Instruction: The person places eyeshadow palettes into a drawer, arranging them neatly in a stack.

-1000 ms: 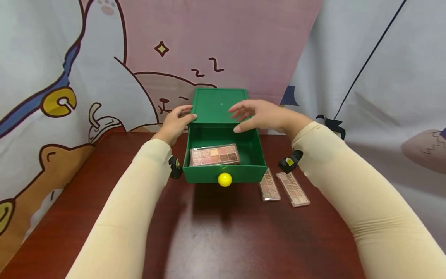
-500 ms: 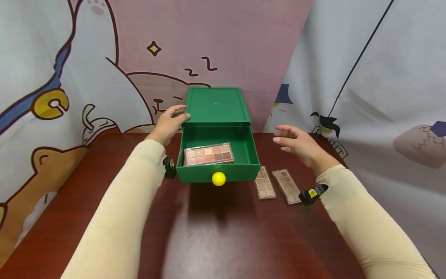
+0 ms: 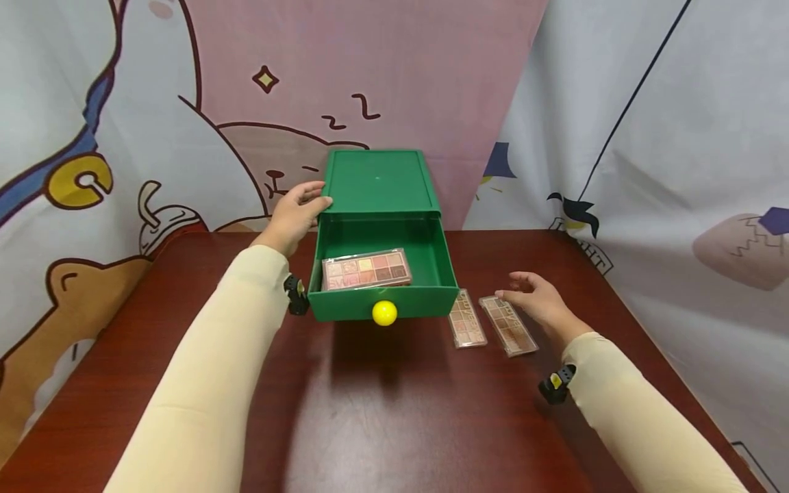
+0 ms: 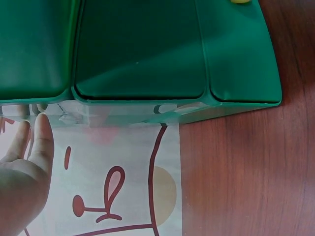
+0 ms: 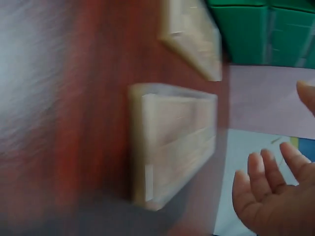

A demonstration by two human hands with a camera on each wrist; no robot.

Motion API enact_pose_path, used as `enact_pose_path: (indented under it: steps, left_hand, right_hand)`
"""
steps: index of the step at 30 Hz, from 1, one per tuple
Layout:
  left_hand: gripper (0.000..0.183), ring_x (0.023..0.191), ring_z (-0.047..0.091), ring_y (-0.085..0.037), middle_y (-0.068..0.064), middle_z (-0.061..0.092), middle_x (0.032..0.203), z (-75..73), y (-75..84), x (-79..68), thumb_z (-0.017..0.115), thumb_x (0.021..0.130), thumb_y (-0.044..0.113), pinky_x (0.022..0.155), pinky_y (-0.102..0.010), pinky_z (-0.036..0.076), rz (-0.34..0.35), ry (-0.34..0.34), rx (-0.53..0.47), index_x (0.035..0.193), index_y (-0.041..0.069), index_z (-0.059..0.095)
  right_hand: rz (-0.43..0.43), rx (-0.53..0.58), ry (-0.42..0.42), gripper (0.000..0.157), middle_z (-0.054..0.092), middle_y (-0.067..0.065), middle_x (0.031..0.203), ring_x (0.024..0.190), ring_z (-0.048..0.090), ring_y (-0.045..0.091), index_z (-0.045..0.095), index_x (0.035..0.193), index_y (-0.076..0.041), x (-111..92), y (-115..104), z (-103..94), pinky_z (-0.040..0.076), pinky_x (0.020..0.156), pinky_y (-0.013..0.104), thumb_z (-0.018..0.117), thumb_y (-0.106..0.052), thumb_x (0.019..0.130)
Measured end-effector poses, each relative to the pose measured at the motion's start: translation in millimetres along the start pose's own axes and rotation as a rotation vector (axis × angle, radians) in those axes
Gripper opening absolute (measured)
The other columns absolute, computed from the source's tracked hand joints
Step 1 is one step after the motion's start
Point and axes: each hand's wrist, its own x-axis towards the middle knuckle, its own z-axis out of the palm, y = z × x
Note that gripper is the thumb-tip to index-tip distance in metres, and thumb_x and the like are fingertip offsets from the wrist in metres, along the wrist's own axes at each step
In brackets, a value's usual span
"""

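Note:
A green drawer box (image 3: 377, 185) stands on the table with its drawer (image 3: 345, 304) pulled out, a yellow knob (image 3: 385, 313) on the front. Inside the drawer an eyeshadow palette (image 3: 366, 269) lies to the left. My left hand (image 3: 291, 218) rests against the box's left side, fingers extended along it; the left wrist view shows fingertips (image 4: 43, 130) at the box wall. My right hand (image 3: 541, 307) hovers by the far end of the right-hand palette (image 3: 510, 329), fingers loosely bent, holding nothing. Another palette (image 3: 467, 323) lies between it and the drawer.
The dark red-brown table (image 3: 394, 438) carries everything. Behind it hangs a cartoon-printed curtain (image 3: 431, 82), close to the back of the box. The drawer's front juts out toward me, its right corner close over the nearer palette.
My right hand has moved from above the box rightward and down to the right-hand palette. The left hand stays at the box's side. The head view has shifted slightly.

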Motion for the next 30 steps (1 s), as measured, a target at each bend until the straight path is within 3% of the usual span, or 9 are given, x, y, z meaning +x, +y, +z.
enact_pose_path:
  steps: [4,11,19,24,30]
  left_hand:
    - [0.051,0.131,0.042,-0.024,-0.005,0.038,0.150,0.9,0.9,0.2,0.056,0.099,0.026,0.101,-0.042,0.042,-0.007,0.000,-0.004,0.147,0.019,0.041]
    - [0.052,0.131,0.042,-0.023,-0.005,0.037,0.151,1.2,1.2,0.3,0.056,0.098,0.027,0.101,-0.041,0.042,-0.021,0.000,-0.007,0.147,0.019,0.041]
    - [0.053,0.131,0.042,-0.023,-0.005,0.036,0.151,-0.2,1.3,0.1,0.056,0.099,0.027,0.102,-0.042,0.041,-0.020,-0.007,-0.005,0.148,0.019,0.039]
    - [0.053,0.131,0.042,-0.023,-0.005,0.037,0.151,0.3,1.7,0.3,0.056,0.098,0.028,0.101,-0.041,0.041,-0.023,0.000,-0.009,0.148,0.019,0.039]
    - [0.054,0.130,0.043,-0.023,-0.005,0.037,0.151,-0.2,-0.3,0.8,0.056,0.098,0.029,0.100,-0.041,0.042,-0.031,0.002,-0.010,0.148,0.019,0.039]
  right_hand:
    - [0.028,-0.123,-0.008,0.069,0.037,0.034,0.139,0.123,0.041,0.046,0.030,0.144,0.010,-4,11,2.6,0.042,0.097,0.054,0.065,-0.021,0.092]
    - [0.118,-0.291,-0.031,0.084,0.023,0.041,0.141,0.128,0.027,0.054,0.026,0.143,0.013,-14,28,5.1,0.029,0.103,0.064,0.071,-0.031,0.087]
    - [0.108,-0.469,-0.033,0.093,0.040,0.039,0.120,0.106,0.042,0.048,0.039,0.131,0.018,-27,40,12.3,0.039,0.089,0.059,0.077,-0.047,0.077]
    - [0.114,-0.530,-0.010,0.090,0.045,0.036,0.114,0.101,0.044,0.045,0.043,0.126,0.018,-30,39,16.7,0.042,0.085,0.055,0.078,-0.046,0.075]
    - [0.116,-0.526,0.014,0.081,0.048,0.034,0.111,0.099,0.045,0.044,0.045,0.124,0.019,-29,37,19.2,0.041,0.084,0.053,0.077,-0.037,0.076]
